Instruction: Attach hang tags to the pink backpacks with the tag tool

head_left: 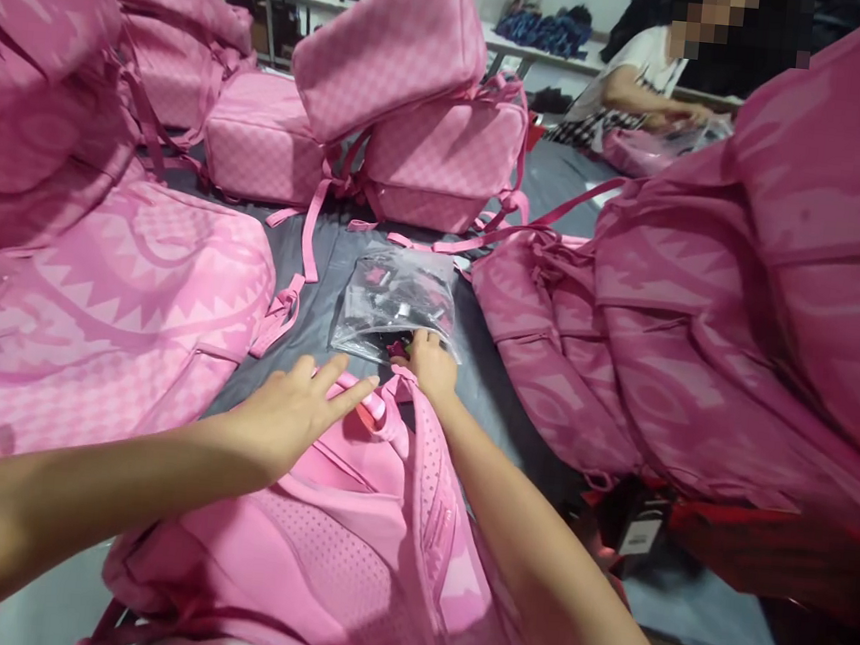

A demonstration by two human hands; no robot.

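A pink backpack lies in front of me, its perforated back panel and shoulder strap facing up. My left hand rests at its top by the carry handle, fingers stretched out and apart, gripping nothing. Beyond it is a clear plastic bag holding several small black and pink pieces. At this bag's near opening is my right hand, its fingers curled. A small dark and pink piece shows beside the right thumb; what the fingers hold is partly hidden.
Pink checkered backpacks stand at the back of the grey-covered table. More pink backpacks are piled at left and right. A black tag hangs at lower right. Another person handles a plastic-wrapped pink item at back right.
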